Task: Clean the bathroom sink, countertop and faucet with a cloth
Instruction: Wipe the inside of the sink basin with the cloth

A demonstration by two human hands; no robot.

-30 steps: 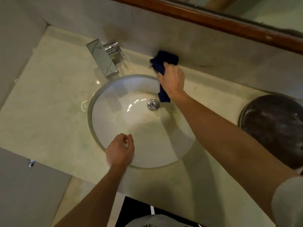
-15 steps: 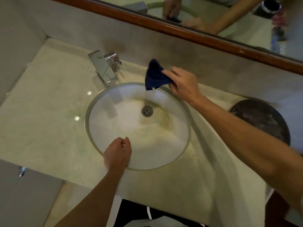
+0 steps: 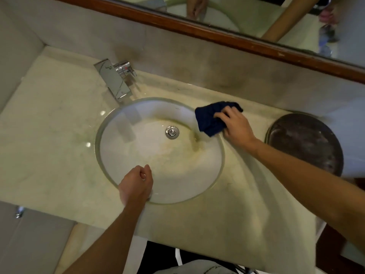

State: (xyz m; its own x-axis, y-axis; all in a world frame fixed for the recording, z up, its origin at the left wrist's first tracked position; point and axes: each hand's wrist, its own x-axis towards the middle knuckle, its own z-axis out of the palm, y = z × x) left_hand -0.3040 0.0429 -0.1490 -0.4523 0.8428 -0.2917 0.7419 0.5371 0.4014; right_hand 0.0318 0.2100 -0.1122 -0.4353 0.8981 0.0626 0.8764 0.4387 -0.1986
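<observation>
Sink (image 3: 110,147) in pale marble countertop (image 3: 49,135)

We saw dim, yellowish light, small glints on the sink (image 3: 110,123) rim, blurred and bent edges.

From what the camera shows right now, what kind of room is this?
Most likely a bathroom. A round white sink is set into a pale stone countertop, a chrome faucet stands behind it, and a wood-framed mirror hangs on the wall above.
</observation>
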